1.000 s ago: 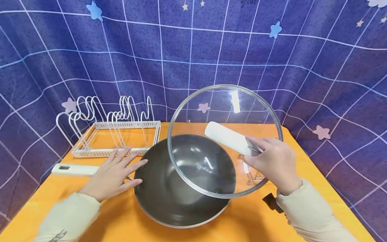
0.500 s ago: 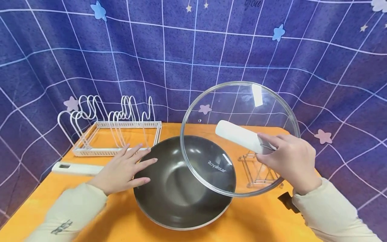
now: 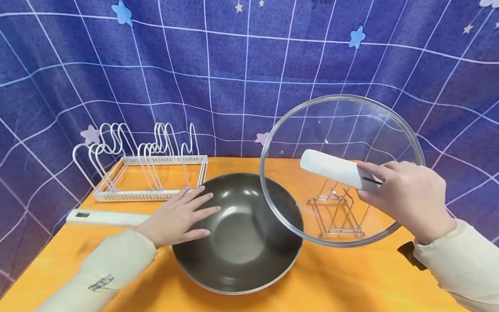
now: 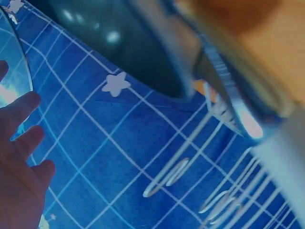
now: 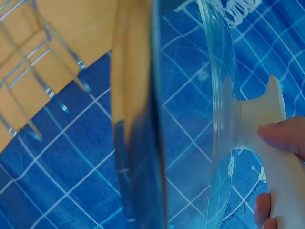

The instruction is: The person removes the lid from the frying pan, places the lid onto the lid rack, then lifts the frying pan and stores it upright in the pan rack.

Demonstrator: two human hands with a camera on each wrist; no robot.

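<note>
My right hand grips the white handle of a clear glass lid. The lid is held up, tilted, its metal-ringed edge overlapping the wok's right side in the head view. In the right wrist view, thumb and fingers wrap the lid handle beside the glass. A dark wok stands on the table, its long pale handle pointing left. My left hand spreads its straight fingers above the wok's left rim, holding nothing; the left wrist view also shows these fingers apart from the wok.
A white rack with upright wire loops stands at the back left. Behind the lid, a small metal wire rack sits on the orange table. A blue curtain with a grid pattern hangs behind.
The right hand has carried the lid to the right, away from over the wok, so the wire rack now shows through the glass. My left hand has moved right, farther over the wok.
</note>
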